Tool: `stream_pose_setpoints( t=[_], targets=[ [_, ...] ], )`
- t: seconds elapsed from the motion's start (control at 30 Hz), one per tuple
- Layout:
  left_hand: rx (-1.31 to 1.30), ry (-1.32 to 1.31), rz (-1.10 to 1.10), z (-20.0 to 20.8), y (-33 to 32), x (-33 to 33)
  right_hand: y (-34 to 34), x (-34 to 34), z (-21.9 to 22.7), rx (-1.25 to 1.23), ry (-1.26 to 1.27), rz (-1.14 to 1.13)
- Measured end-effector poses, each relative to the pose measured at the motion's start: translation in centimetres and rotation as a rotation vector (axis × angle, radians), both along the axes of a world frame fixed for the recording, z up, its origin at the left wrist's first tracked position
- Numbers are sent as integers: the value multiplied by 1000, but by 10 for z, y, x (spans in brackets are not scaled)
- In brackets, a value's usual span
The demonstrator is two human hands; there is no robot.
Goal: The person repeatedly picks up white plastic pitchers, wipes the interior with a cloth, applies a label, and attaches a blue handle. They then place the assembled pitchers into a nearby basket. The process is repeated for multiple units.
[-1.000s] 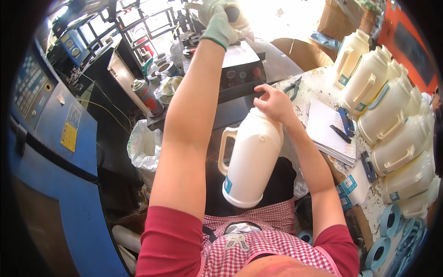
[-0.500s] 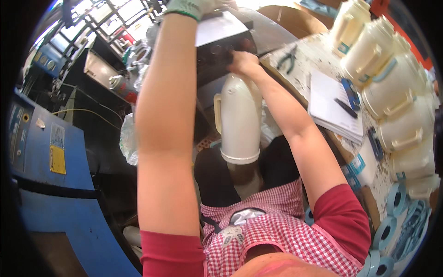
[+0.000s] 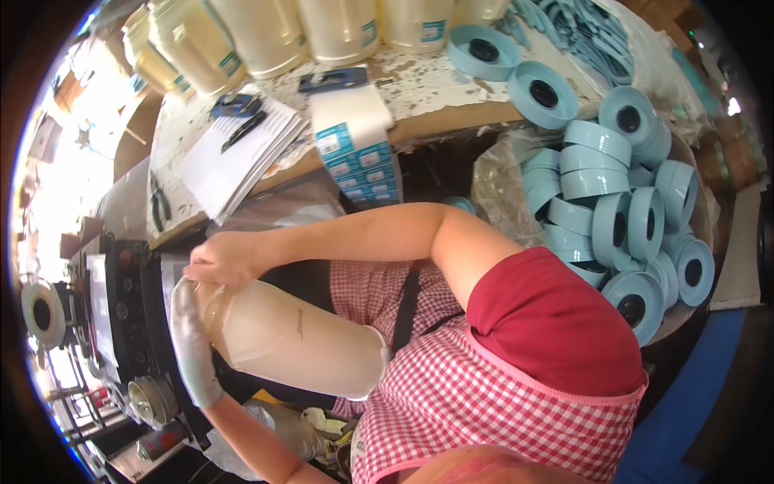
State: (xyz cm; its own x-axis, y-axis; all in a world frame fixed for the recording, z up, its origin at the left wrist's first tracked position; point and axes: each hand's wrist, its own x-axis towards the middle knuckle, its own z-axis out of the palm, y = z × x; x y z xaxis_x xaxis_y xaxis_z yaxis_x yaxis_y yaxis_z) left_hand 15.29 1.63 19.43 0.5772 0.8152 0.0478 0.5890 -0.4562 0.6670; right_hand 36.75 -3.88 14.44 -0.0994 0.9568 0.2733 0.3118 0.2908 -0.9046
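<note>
An off-white plastic jug body (image 3: 294,335) lies tilted across my lap, its wide base against my checked apron and its neck end pointing left. My left hand (image 3: 193,343), in a pale glove, presses along the neck end with its fingers closed round it. Bare, my right hand (image 3: 230,258) grips the upper side of that same end with curled fingers. The hands meet near the rim, and the jug's mouth is hidden behind them. No handle shows on the side facing up.
Several cream jugs (image 3: 339,32) line the back of the worn table (image 3: 435,81). A paper stack (image 3: 242,161), pliers (image 3: 159,202), blue cutters (image 3: 332,79) and a label strip (image 3: 359,157) lie nearer. Light-blue rings (image 3: 597,169) fill a bag at right. A dark machine (image 3: 125,306) stands left.
My view has swung right toward the table and rings. The jug, upright between my knees before, now lies tilted. My gloved left hand has come down from the machine onto its neck.
</note>
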Motion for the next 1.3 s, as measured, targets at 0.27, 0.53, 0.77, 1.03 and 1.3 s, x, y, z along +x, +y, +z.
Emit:
stream_pose_setpoints(
  t=[0.27, 0.53, 0.77, 1.03, 1.3],
  targets=[
    [-80, 167, 400, 86, -59, -56, -170, 441, 25, 242, -518, -1226],
    [-10, -334, 242, 58, -79, -117, -331, 674, -41, -639, -862, -1311],
    [103, -611, 559, 79, -113, -132, -350, 668, 29, -332, -224, -1402],
    [349, -313, 362, 5, -116, -83, -465, 702, 64, 708, 1533, -933],
    [445, -374, 243, 8, -159, -66, -303, 416, 194, 765, 618, -138]
  ],
)
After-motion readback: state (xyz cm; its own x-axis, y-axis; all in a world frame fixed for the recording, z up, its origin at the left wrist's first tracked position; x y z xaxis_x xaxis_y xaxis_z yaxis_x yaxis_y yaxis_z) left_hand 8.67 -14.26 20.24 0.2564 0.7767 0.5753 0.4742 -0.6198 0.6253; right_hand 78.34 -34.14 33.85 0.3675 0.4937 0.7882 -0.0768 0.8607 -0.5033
